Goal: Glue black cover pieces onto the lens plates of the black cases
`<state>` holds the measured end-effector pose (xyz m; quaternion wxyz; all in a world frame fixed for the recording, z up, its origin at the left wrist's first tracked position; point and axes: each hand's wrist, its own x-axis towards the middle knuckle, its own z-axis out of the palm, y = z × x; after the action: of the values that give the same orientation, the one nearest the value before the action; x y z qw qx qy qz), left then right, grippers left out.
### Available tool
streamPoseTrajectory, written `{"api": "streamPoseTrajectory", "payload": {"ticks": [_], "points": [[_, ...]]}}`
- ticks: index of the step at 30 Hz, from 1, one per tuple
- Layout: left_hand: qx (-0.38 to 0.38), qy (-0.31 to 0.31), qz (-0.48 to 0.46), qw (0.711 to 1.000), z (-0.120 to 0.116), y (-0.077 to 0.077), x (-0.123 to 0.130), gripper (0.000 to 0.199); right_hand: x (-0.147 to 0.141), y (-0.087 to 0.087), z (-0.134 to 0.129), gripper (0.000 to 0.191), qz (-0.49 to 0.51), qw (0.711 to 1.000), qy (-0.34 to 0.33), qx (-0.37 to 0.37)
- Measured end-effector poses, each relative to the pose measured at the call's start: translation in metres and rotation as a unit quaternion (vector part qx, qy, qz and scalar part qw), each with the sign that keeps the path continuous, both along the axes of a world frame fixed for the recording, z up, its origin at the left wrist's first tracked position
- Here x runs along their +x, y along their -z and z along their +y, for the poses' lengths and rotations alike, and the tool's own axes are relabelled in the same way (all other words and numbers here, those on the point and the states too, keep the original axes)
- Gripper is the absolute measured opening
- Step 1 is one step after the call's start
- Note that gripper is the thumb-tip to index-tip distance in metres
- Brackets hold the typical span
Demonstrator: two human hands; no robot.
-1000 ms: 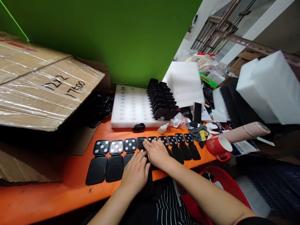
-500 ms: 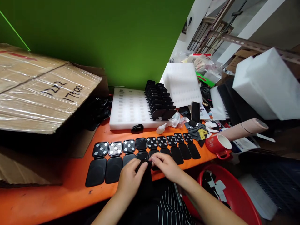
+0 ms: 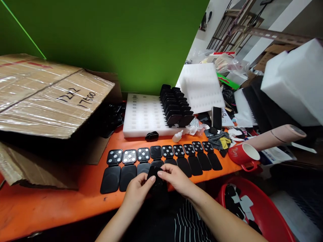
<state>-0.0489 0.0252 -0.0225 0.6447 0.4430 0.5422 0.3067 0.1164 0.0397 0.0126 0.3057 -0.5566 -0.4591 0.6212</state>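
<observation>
Between my hands, above the table's front edge, is a small black flat piece [image 3: 154, 172] with rounded corners; its lower part blends into the dark clothing. My left hand [image 3: 138, 188] pinches its left side, thumb on top. On its right side my right hand [image 3: 174, 175] grips with thumb and fingers. Just beyond lies a row of hinged black two-panel pieces. Most far panels, like the leftmost far panel [image 3: 114, 156], carry pale round dots, while one plain far panel [image 3: 155, 152] shows none. The near panels, such as the leftmost near panel [image 3: 110, 179], are plain black.
Behind the row, a white foam block [image 3: 141, 116] holds upright black plates [image 3: 176, 109]. A small dropper bottle [image 3: 177, 136] and black pieces [image 3: 151, 136] lie before it. A cardboard box [image 3: 50, 97] stands left; a red mug [image 3: 243, 156] and red bin [image 3: 267, 205] are right.
The black piece is now turned with its flat face up toward me, where before it was mostly hidden by my fingers. My view has shifted slightly, so the table appears further right.
</observation>
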Motion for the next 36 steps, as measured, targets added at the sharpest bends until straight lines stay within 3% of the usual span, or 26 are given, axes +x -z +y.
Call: {"api": "streamPoseTrajectory", "payload": {"ticks": [3, 5, 9, 12, 17, 25, 32, 36], "points": [[0.024, -0.005, 0.030, 0.999, -0.002, -0.006, -0.010, 0.041, 0.002, 0.000, 0.017, 0.032, -0.039, 0.998, 0.014, 0.039], [0.096, 0.021, 0.099, 0.990, -0.001, -0.011, -0.017, 0.033, 0.000, 0.002, 0.034, 0.030, -0.071, 0.994, 0.031, 0.071], [0.323, 0.092, 0.260, 0.905, 0.003, -0.010, -0.022, 0.020, -0.014, 0.012, 0.064, 0.024, -0.120, 0.987, -0.035, 0.102], [0.402, 0.103, 0.319, 0.852, 0.005, 0.002, -0.019, 0.017, -0.027, 0.025, 0.078, 0.021, -0.183, 0.971, -0.086, 0.125], [0.430, 0.091, 0.360, 0.823, 0.005, 0.016, -0.016, 0.016, -0.034, 0.037, 0.089, 0.020, -0.261, 0.949, -0.106, 0.142], [0.433, 0.082, 0.369, 0.818, 0.004, 0.018, -0.015, 0.018, -0.037, 0.035, 0.095, 0.023, -0.308, 0.935, -0.117, 0.128], [0.441, 0.072, 0.371, 0.814, 0.006, 0.019, -0.015, 0.019, -0.045, 0.026, 0.091, 0.020, -0.365, 0.919, -0.083, 0.122], [0.446, 0.068, 0.373, 0.811, 0.005, 0.018, -0.015, 0.020, -0.045, 0.025, 0.093, 0.024, -0.370, 0.915, -0.102, 0.123]]}}
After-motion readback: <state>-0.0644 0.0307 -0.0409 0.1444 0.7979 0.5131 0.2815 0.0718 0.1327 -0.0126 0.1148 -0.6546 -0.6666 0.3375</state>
